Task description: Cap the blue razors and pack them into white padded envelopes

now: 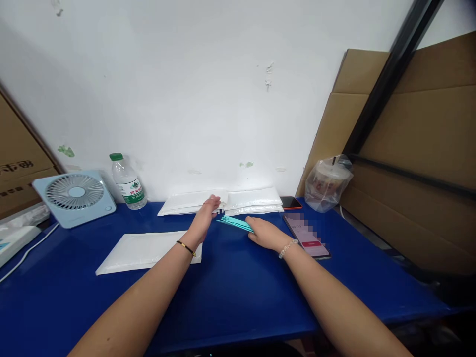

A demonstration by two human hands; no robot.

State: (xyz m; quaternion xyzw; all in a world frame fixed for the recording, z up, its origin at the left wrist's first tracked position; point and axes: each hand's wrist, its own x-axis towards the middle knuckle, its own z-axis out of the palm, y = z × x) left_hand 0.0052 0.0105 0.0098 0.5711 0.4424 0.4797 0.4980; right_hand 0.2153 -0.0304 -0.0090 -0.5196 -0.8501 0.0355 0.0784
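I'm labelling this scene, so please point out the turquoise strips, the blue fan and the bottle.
Turquoise strips (236, 223), head view: middle of the bundle.
Blue fan (78, 192), head view: round central hub.
Bottle (131, 189), head view: the label.

Turquoise strips (237, 223). Beneath strips: deep-blue table (238, 297). Left of strips: white envelope (143, 250), pale-blue fan (79, 192), green-capped bottle (127, 183). Right of strips: brown cardboard (427, 129).
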